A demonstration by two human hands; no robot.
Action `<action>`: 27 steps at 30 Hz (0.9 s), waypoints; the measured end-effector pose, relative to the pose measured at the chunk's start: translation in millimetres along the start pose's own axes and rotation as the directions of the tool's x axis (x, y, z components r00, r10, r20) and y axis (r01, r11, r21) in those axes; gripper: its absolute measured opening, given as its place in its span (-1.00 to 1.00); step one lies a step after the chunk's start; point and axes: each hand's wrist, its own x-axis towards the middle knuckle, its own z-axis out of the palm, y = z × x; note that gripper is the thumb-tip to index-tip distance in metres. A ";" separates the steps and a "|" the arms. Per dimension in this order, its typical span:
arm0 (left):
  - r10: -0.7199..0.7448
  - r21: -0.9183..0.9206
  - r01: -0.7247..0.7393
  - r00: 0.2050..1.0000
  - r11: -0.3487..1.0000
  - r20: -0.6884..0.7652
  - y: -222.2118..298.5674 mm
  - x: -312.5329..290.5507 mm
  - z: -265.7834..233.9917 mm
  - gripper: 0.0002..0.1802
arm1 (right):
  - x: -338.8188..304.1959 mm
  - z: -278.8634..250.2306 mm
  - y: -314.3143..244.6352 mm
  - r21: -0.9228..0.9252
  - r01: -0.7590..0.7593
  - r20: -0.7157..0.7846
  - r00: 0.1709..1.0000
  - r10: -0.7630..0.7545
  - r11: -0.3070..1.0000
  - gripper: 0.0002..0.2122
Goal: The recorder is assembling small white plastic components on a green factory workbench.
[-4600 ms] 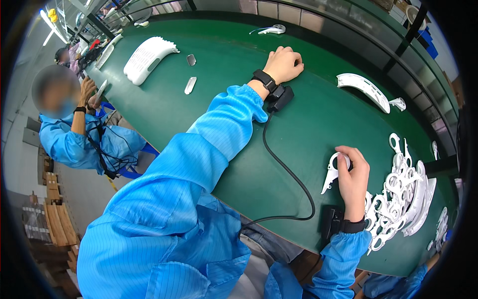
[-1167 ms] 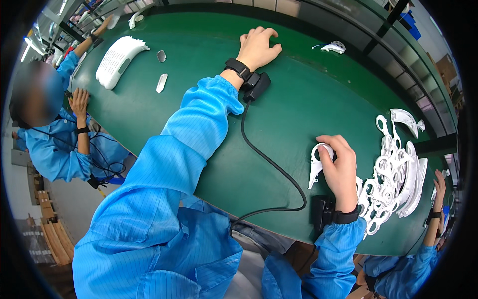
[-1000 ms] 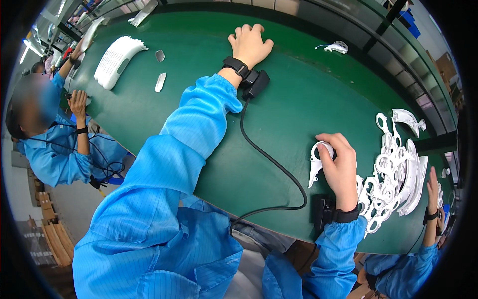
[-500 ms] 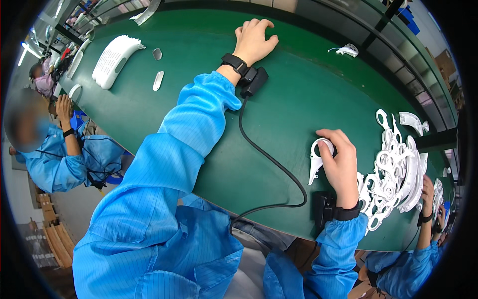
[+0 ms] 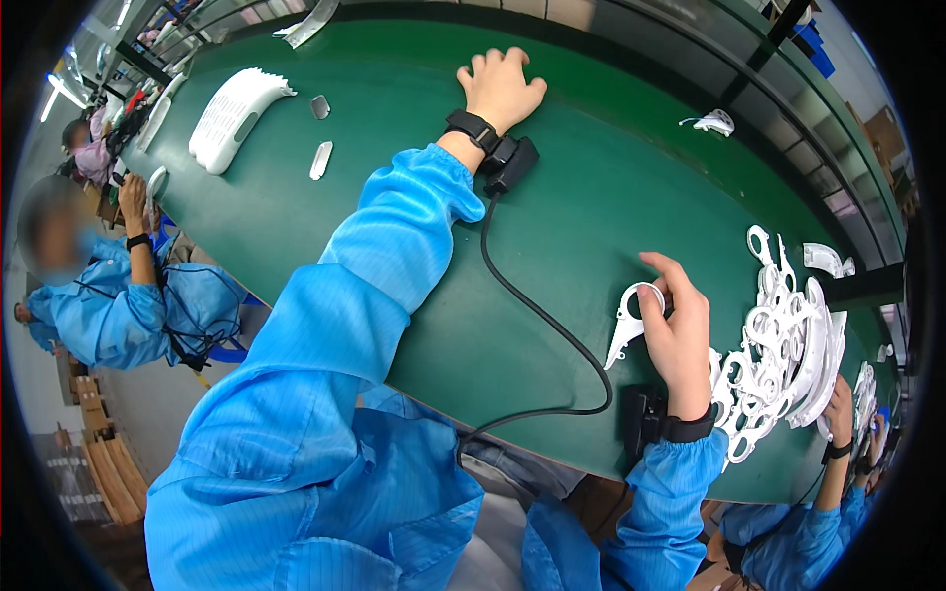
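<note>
My left hand point(image 5: 501, 91) is at the far middle of the green table point(image 5: 552, 236), fingers spread, holding nothing. At the right, my right hand point(image 5: 680, 330) has its thumb at the ring of a white plastic part point(image 5: 625, 329). The part has a ring at one end and tapers to a point aimed toward me. The index finger is lifted off the ring, while the other fingers curl behind the thumb, partly hidden. Beside that hand lies a heap of similar white ringed parts point(image 5: 764, 340), with longer curved white pieces point(image 5: 816, 345) along its right side.
A white slotted shell point(image 5: 232, 123) lies at the far left, near two small pieces point(image 5: 320, 161). A small white part with a wire point(image 5: 714, 122) is at the far right. A black cable point(image 5: 537, 310) crosses the table from my left wrist. Co-workers point(image 5: 108, 305) sit on both sides.
My right index finger has straightened and lifted away from the ring. The ringed part has turned slightly. My left fingers have spread a little more; the whole view has shifted slightly.
</note>
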 end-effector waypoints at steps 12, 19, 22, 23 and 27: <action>-0.011 -0.142 0.026 0.994 0.989 0.108 -5.3 3.5 -9.3 -0.51 | 0.2 5.1 -0.2 0.065 -0.015 -0.035 0.999 0.017 0.998 -0.74; -0.044 -0.087 0.051 0.996 0.995 0.079 8.4 -3.8 -1.0 -0.58 | -2.8 7.1 27.8 0.195 0.196 -0.262 0.955 -0.141 0.961 -0.91; 0.024 -0.146 -0.035 0.997 0.989 -0.074 0.7 -4.1 -3.4 -0.61 | 0.7 8.0 21.7 0.265 0.033 -0.098 0.995 -0.007 0.964 -0.89; 0.027 -0.124 -0.039 0.995 0.991 -0.100 -1.9 -2.3 -3.8 -0.60 | 1.5 10.7 18.9 0.269 -0.021 -0.085 0.995 0.045 0.963 -0.88; 0.004 -0.130 -0.022 0.990 0.991 -0.138 0.5 -2.0 4.2 -0.62 | 0.4 10.5 13.3 0.254 -0.050 -0.067 0.995 0.069 0.966 -0.84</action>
